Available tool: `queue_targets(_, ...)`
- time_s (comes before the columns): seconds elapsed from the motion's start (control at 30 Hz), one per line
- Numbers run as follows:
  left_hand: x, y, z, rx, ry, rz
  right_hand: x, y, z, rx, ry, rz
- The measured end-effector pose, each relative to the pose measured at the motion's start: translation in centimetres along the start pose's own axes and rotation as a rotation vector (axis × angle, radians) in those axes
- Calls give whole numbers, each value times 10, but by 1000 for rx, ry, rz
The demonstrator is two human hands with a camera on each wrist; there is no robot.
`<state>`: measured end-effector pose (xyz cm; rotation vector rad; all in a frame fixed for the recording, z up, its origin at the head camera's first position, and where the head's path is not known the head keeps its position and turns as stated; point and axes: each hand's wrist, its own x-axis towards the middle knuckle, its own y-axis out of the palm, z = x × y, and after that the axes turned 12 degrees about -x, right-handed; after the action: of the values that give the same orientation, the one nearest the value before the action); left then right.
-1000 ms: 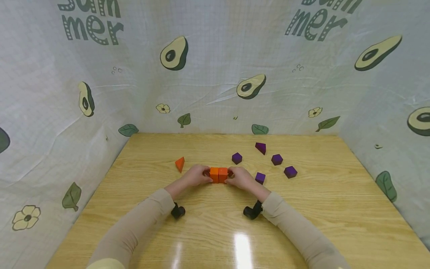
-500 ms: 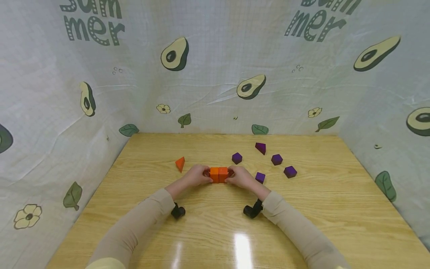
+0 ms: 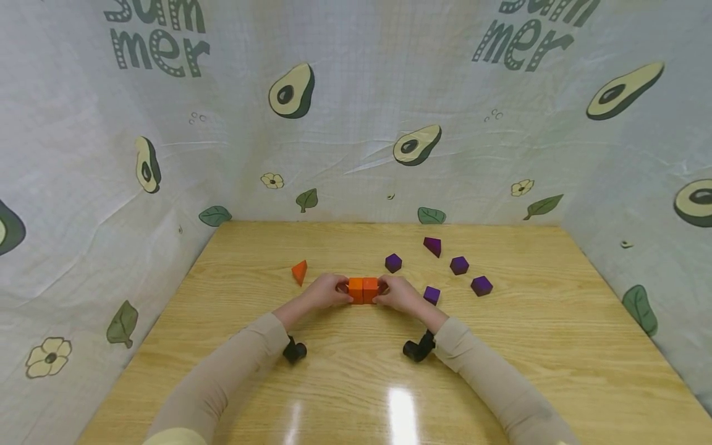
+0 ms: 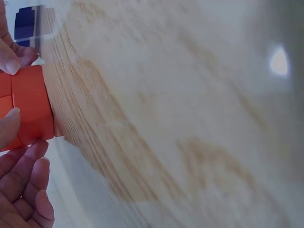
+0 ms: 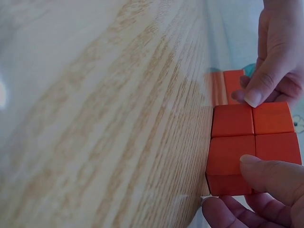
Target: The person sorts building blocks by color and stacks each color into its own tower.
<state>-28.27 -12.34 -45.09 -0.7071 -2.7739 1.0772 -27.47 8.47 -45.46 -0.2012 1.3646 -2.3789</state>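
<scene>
Orange blocks (image 5: 232,154) stand on the table as two side-by-side columns, each two blocks high, with their inner sides together. My left hand (image 3: 328,290) grips the left column, its thumb on the near face and fingers behind. From the other side my right hand (image 3: 396,292) grips the right column (image 3: 370,284). In the right wrist view the right thumb (image 5: 270,173) presses the near faces low down, and its fingers curl round the outer side. The far faces of the blocks are hidden.
Left of the hands lies an orange triangular block (image 3: 300,272). Several purple blocks lie right and behind, among them a cube (image 3: 431,294) close to the right wrist and a wedge-like piece (image 3: 432,246) at the back. A patterned cloth (image 3: 356,173) hangs behind the table (image 3: 345,389).
</scene>
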Motion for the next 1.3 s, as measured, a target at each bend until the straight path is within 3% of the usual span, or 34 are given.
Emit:
queue_targets(0.47, 2, 2, 2, 4, -32, -13, -1, -1, 2, -12, -8, -12)
queue_targets(0.67, -6, -16, 3, -49, -69, -10, -2, -3, 0, -10, 25, 10)
queue_targets(0.83, -12, -40, 11, -12, -43, -105, -5, -7, -4, -15, 22, 16)
queue_targets(1.03, -15, -58, 23, 98, -49, -289, -7, -13, -2, -13, 9, 10)
queue_targets(1.17, -17, -62, 33, 154, -121, -367, -9, -16, 0, -23, 7, -20)
queue_targets(1.3, -18, -62, 41, 164, -230, -370, -10, -19, 3, -19, 3, -46)
